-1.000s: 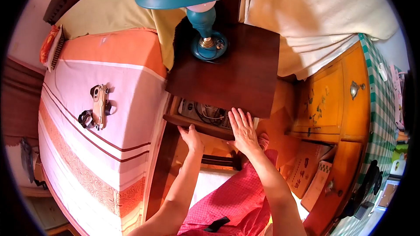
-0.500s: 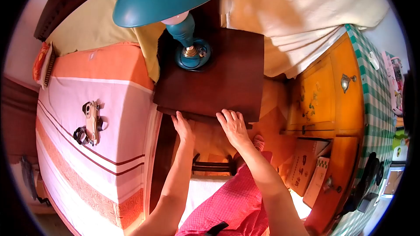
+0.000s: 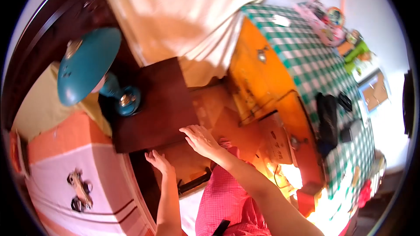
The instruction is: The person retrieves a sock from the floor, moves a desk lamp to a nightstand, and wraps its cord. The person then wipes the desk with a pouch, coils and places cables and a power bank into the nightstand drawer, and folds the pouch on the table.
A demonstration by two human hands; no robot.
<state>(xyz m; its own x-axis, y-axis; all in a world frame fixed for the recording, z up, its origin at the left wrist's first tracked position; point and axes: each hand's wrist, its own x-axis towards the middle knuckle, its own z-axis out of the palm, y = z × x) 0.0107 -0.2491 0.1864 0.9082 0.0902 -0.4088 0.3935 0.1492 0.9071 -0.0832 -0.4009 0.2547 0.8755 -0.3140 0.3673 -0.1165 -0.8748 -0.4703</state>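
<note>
A dark wooden nightstand (image 3: 162,105) stands beside the bed, and no open drawer shows at its front. On its top is a teal lamp (image 3: 89,67) with a round base. My left hand (image 3: 159,161) is just off the nightstand's front edge, fingers apart, holding nothing. Near the front right corner of the top, my right hand (image 3: 200,140) is held with spread fingers and nothing in it. Whether its fingertips touch the wood I cannot tell.
A phone in a strapped mount (image 3: 80,191) lies on the striped bed (image 3: 103,179). To the right are an orange cabinet (image 3: 256,70), a green checked tablecloth (image 3: 302,61) with a black bag (image 3: 327,120), and a cardboard box (image 3: 275,137). A stool (image 3: 194,183) is below my hands.
The nightstand drawer, open a second ago, has been pushed shut. Both hands have come away from its front. The view has swung right, showing more of the checked table.
</note>
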